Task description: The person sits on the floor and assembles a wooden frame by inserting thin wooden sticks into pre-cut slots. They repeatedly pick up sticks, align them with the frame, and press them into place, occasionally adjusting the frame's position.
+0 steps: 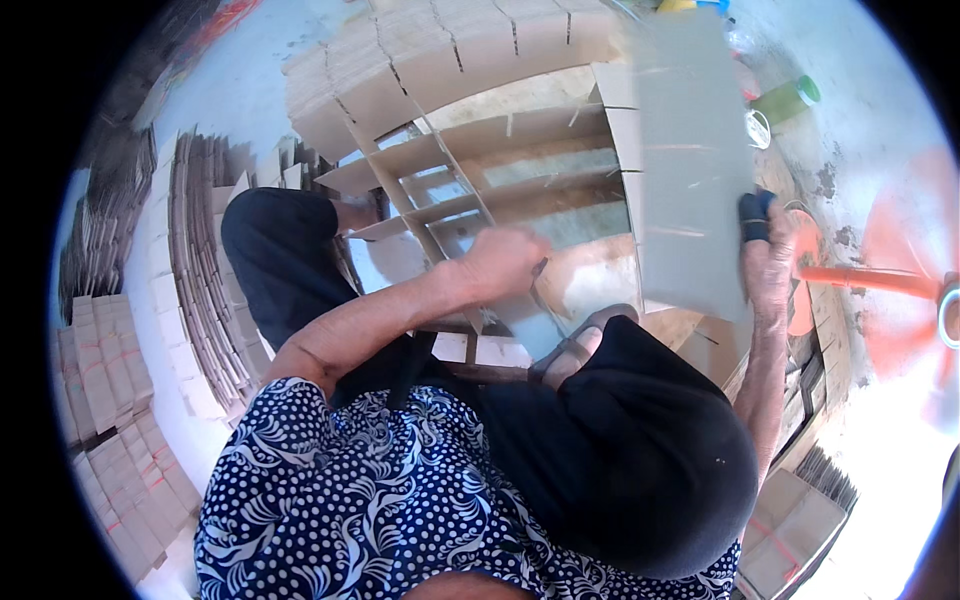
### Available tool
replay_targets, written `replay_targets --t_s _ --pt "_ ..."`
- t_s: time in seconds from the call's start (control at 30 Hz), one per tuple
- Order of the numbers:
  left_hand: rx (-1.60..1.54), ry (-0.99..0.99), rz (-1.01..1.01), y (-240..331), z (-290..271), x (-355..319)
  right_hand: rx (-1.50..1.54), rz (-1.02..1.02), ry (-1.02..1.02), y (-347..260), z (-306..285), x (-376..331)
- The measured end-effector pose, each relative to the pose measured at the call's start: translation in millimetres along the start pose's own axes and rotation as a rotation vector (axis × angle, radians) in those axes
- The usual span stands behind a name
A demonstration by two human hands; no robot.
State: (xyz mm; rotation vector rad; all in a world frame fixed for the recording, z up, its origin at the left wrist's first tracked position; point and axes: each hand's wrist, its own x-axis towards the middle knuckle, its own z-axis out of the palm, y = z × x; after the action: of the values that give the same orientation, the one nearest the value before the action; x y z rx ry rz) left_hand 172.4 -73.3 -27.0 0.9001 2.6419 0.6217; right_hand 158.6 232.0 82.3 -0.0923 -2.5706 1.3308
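Note:
My right hand (768, 262), with dark coverings on its fingertips, grips the right edge of a tall grey-brown cardboard sheet (695, 170). The sheet has short slits and is slightly blurred. My left hand (505, 264) is closed over the near part of a grid of crossed cardboard divider strips (412, 165); what its curled fingers hold is hidden, though a small dark spot shows at the fingertips. The grid stands between my legs. Beyond it lies a row of slotted cardboard pieces (450, 60), stacked together.
Stacks of cardboard strips (185, 270) stand on the left, with tied bundles (125, 430) nearer. An orange fan (900, 280) spins at the right, blurred. A green-lidded container (785, 100) lies at the far right. Another cardboard bundle (795, 525) sits at the lower right.

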Motion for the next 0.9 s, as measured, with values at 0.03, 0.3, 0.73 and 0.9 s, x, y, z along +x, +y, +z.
replay_targets --t_s 0.03,0.3,0.73,0.9 --pt "-0.010 -0.005 -0.003 2 -1 -1 -0.060 -0.046 -0.035 -8 12 -6" --pt "-0.075 -0.033 -0.028 -2 -1 4 -0.108 -0.129 -0.421 -36 49 3" --pt "-0.099 0.015 0.033 -12 6 6 -0.253 -0.220 -0.474 -42 75 16" --pt "-0.099 -0.031 -0.015 -7 0 5 -0.242 -0.276 -0.441 -41 82 12"
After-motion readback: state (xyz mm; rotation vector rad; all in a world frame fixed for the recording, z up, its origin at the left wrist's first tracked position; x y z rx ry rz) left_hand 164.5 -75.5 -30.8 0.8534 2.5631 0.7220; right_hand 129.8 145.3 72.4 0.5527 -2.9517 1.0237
